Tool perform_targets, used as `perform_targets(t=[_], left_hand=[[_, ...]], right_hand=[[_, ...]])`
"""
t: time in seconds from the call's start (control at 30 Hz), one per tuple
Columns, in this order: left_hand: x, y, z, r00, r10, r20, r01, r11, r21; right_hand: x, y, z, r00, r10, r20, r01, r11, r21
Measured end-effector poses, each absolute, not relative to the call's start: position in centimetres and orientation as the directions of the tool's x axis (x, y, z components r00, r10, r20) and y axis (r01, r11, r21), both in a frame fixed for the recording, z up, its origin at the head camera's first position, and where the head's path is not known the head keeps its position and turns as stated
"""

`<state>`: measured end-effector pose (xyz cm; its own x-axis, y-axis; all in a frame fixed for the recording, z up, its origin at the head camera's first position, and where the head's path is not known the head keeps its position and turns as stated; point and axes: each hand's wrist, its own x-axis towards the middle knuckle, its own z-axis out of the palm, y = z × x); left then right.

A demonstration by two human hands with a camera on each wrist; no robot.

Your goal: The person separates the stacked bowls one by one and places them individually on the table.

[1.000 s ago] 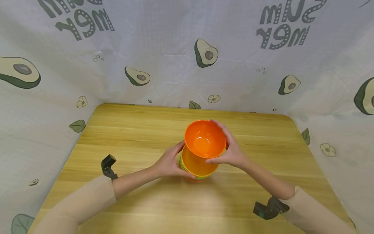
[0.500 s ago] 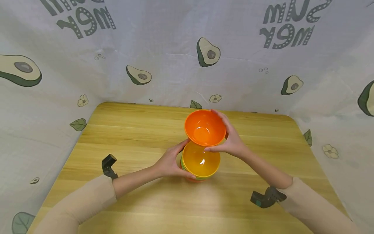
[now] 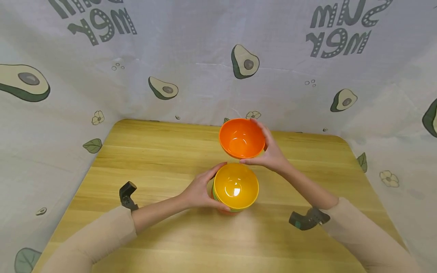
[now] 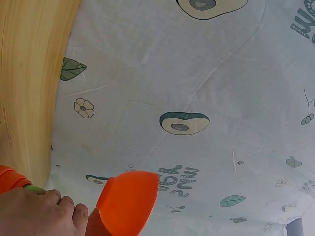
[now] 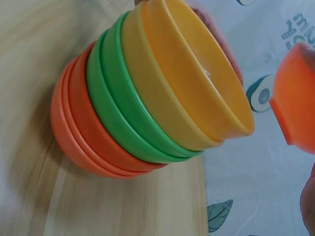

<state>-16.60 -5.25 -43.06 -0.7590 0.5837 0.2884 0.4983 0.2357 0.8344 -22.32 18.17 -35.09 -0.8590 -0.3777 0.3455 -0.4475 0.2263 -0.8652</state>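
Observation:
My right hand (image 3: 270, 153) holds an orange bowl (image 3: 241, 138) by its right side, thumb at the near rim and fingers at the far rim. The bowl is raised, its inside tilted toward the head camera. Nearer to me stands a stack of nested bowls, topped by a yellow bowl (image 3: 235, 185). My left hand (image 3: 200, 191) grips the stack from the left, thumb in front and fingers behind. In the right wrist view, green bowls (image 5: 110, 81) sit under the yellow ones, with red-orange bowls (image 5: 81, 118) lowest. The left wrist view shows the raised orange bowl (image 4: 130, 201) beyond my left hand.
The stack stands on a wooden table (image 3: 164, 242) with rounded far corners. A pale cloth (image 3: 198, 45) printed with avocados and lettering hangs behind and at both sides. Dark camera mounts (image 3: 127, 194) are strapped at both wrists.
My right hand has carried the orange bowl up and away from the stack, toward the table's far edge, uncovering the yellow bowl. The left hand has stayed on the stack.

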Motion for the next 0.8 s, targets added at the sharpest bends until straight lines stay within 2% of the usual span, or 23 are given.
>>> perform_targets(t=[0.33,0.5,0.8], left_hand=[[-16.8,-5.2,-43.5,-0.742,0.592,0.314,0.498,0.173,0.85],[-16.8,-5.2,-43.4,-0.748,0.594,0.296,0.49,0.194,0.85],[-16.3,-5.3,-43.0,-0.772,0.576,0.27,0.473,0.235,0.849]], right_hand=[[-24.8,17.7,-36.5,-0.887,-0.359,0.291,-0.396,0.264,-0.879],[-25.3,16.8,-36.6,-0.904,-0.357,0.234,-0.352,0.314,-0.882],[-28.4,15.8,-40.0,-0.916,-0.356,0.185,-0.322,0.374,-0.87]])
